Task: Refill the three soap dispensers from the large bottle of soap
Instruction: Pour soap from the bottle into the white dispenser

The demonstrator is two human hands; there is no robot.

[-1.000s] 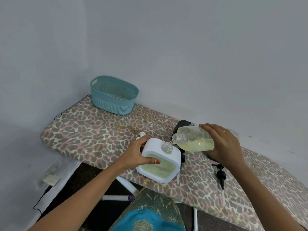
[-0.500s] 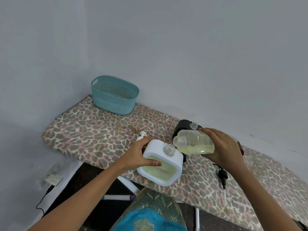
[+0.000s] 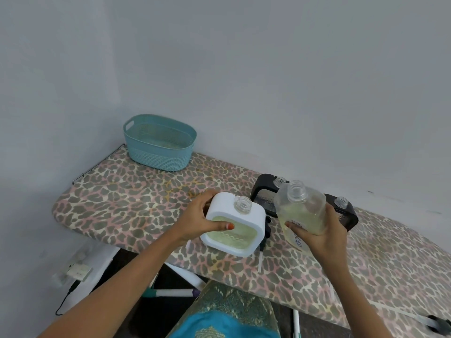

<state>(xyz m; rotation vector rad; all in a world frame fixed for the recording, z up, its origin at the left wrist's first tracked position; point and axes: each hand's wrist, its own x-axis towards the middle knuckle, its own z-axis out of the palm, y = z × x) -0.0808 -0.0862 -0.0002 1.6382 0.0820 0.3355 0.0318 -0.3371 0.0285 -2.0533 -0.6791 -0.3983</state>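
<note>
Soap bottle (image 3: 301,211), right of white dispenser (image 3: 234,225), clasped mid-body by right hand (image 3: 324,232); dispenser gripped by left hand (image 3: 200,218). Judged slippery, sloshing; mid-body hold best.

Large bottle (image 3: 302,208) is blurring and blocking part of both black dispensers (image 3: 264,189). Right hand (image 3: 325,232) is covering most of its label (image 3: 296,239). Dark object (image 3: 439,322) is getting cropped at right edge.

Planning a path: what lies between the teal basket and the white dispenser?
Head view: bare leopard-print cover, then the left hand gripping the white dispenser.
</note>
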